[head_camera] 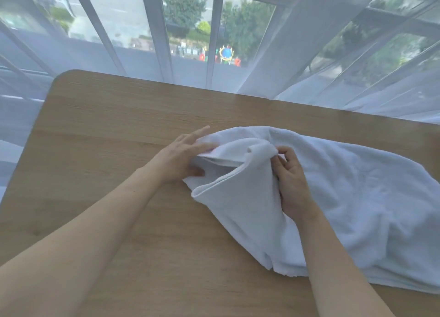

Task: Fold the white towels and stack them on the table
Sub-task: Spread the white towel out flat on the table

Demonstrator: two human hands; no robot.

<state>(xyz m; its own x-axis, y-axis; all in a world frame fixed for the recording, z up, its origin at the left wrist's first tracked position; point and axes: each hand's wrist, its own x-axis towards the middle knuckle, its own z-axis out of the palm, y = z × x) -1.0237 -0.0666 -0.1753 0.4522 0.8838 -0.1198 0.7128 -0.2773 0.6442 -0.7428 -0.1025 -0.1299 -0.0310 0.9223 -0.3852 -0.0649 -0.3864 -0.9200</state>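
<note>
Two bare hands work one white towel (345, 193) that lies rumpled across the right half of the wooden table (107, 116). The left hand (183, 157) pinches the towel's left end between thumb and fingers. The right hand (291, 185) grips a raised fold just beside it, and the rest of the cloth spreads away to the right.

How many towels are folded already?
None that I can see: no folded stack shows on the wooden table. Right now both hands, left hand and right hand, grip one end of a rumpled white towel, lifting a flap. Its folding has barely started, and stacking remains.
</note>
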